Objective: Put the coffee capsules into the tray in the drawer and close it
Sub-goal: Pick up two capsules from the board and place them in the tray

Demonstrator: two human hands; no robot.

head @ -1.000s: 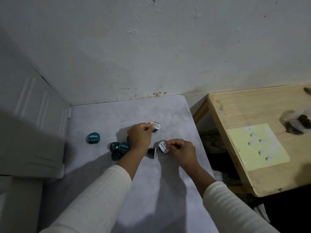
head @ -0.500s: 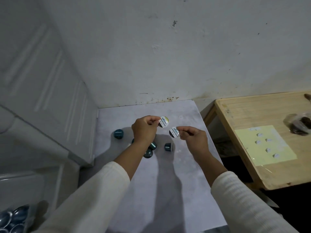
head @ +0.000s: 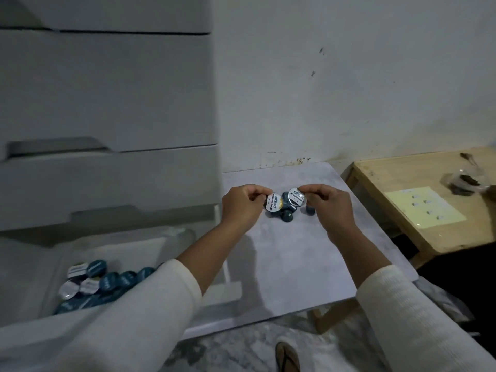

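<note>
open drawer (head: 171, 242), tray (head: 51, 288), coffee capsules (head: 107, 281) inside

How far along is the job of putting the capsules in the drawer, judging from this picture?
Partly done. Many capsules already lie in the tray of the open drawer. In hand: the left hand and the right hand each pinch one white-lidded capsule over the table. Left: these two, the small teal cluster on the table, then closing the drawer.
</note>
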